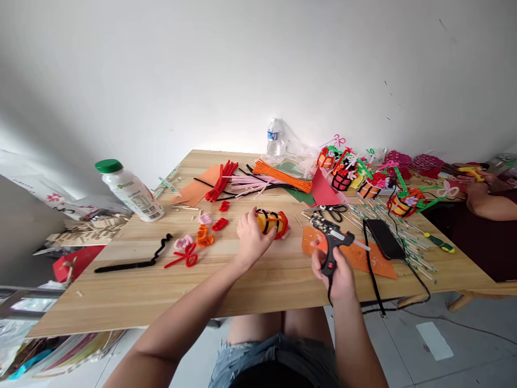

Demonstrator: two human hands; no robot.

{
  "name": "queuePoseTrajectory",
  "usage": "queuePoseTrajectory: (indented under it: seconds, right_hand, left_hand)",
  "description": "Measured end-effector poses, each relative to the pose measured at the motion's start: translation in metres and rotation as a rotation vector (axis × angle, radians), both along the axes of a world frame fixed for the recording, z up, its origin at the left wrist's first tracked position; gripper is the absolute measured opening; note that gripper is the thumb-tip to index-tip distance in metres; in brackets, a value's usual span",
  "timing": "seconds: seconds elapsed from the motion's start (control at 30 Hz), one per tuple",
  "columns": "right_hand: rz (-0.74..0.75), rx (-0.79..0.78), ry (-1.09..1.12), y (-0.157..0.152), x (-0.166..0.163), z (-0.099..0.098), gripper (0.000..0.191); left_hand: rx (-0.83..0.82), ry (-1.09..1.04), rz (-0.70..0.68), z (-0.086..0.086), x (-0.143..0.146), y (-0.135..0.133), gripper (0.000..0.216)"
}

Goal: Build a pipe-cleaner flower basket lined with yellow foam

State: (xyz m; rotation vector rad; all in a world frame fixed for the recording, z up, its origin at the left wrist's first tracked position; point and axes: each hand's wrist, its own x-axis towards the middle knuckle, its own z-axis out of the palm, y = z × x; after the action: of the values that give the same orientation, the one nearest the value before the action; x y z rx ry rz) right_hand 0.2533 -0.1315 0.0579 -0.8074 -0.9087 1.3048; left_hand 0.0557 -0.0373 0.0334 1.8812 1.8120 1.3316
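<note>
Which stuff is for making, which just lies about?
Seemingly for making:
black and orange plastic glue gun (right hand)
yellow, black-banded craft piece (left hand)
bundled fuzzy orange stems

Probably lying about:
white green-capped bottle
clear plastic bottle
black rectangular phone

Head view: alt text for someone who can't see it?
A person's right hand holds a black-and-orange glue gun while the left hand holds a small yellow, black-banded basket on a wooden table. Pipe-cleaner bundles lie behind it; flower baskets sit farther right.

Black-gridded yellow basket (272, 223) on side; black glue gun (333, 237), nozzle leftward.
</note>
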Motion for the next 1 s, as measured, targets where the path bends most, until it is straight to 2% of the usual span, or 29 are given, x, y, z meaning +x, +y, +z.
queuePoseTrajectory:
  seconds: [0.1, 0.17, 0.37, 0.63, 1.0]
  right_hand:
    - [0.018, -0.054, 0.104, 0.006, -0.019, -0.010, 0.028]
    - [0.031, -0.077, 0.126, 0.009, -0.023, -0.014, 0.027]
    - [0.082, -0.081, 0.132, 0.008, -0.026, -0.020, 0.028]
    - [0.112, -0.105, 0.139, 0.007, -0.032, -0.029, 0.028]
    - [0.114, -0.112, 0.177, 0.006, -0.037, -0.031, 0.029]
  left_hand:
    - [0.001, -0.026, 0.044, -0.005, 0.011, -0.002, 0.088]
    - [-0.042, -0.031, 0.037, -0.004, 0.014, -0.004, 0.090]
    - [-0.119, -0.036, 0.010, -0.005, 0.015, -0.004, 0.081]
    - [-0.167, -0.239, -0.079, -0.007, 0.010, -0.005, 0.070]
    - [-0.190, -0.243, -0.057, -0.006, 0.009, -0.006, 0.066]
